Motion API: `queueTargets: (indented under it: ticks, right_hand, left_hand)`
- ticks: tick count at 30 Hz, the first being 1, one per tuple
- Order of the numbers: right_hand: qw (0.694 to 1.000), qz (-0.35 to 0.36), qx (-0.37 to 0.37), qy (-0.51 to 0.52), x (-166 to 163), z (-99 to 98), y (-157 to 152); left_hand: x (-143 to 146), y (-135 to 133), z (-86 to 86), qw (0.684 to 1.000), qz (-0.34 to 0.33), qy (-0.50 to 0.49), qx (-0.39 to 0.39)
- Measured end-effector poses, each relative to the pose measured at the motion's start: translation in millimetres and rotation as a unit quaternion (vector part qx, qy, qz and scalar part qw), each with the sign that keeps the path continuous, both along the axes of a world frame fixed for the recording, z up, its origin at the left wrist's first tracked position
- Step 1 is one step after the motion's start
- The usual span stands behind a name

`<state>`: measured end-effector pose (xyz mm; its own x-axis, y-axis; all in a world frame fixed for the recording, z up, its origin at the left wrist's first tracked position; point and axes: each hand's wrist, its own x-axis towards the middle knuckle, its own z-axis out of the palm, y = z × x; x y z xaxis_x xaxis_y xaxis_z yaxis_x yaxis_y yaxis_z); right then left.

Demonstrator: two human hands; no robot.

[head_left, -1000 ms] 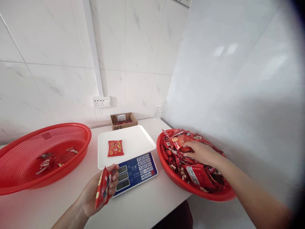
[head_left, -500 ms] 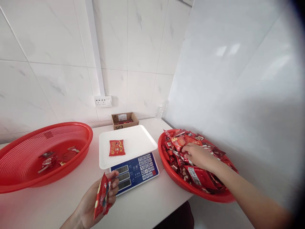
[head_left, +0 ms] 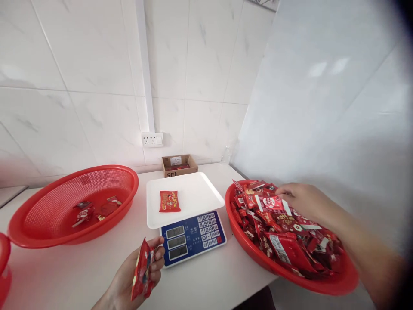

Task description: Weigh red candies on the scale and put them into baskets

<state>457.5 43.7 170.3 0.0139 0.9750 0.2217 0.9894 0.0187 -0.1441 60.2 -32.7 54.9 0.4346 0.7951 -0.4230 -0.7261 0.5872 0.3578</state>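
My left hand [head_left: 138, 271] is closed around red snack packets [head_left: 143, 273], held upright near the front left corner of the digital scale [head_left: 193, 237]. How many are in the grip is hard to tell. One flat red snack packet [head_left: 169, 201] lies on the scale's white pan [head_left: 201, 198]. At the right, my right hand [head_left: 300, 198] reaches into a red basket [head_left: 254, 254] heaped with red packets. Its fingers are curled down into the far side of the pile, beside a pink and white packet [head_left: 272, 203]. What lies between them is hidden.
A red mesh basket [head_left: 35, 219] with a few packets inside stands left of the scale. Another red rim [head_left: 4, 258] shows at the left edge. Behind the scale are a small open carton [head_left: 179, 165] and a clear plastic container [head_left: 226, 154], near the wall.
The view has swung left. My right hand has shifted toward the back of the pile, and the pink and white packet now shows. My left hand still holds its packets; the pan packet is unmoved.
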Motion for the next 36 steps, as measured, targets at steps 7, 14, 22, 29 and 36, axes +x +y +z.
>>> queueTargets:
  ticks: [7,14,22,29,36]
  right_hand:
    - [0.989,0.065,0.000,0.134,-81,-6.5,34]
    - [0.948,0.134,-0.063,0.281,-165,-64.7,86]
    - [0.905,0.060,-0.093,0.411,-174,-75.2,99]
    - [0.876,0.032,-0.165,0.453,-174,-82.3,89]
    - [0.939,0.124,-0.116,0.299,-146,-70.7,64]
  left_hand:
    - [3,-5,-2.7,1.000,-0.002,-0.022,0.006]
    - [-1,-16,0.3,1.000,0.017,-0.019,-0.006]
    - [-9,-17,-0.5,0.999,0.037,-0.011,-0.022]
    - [0,-14,-0.6,0.999,0.036,0.003,-0.028]
    - [4,-12,-1.7,0.999,0.034,-0.010,-0.034]
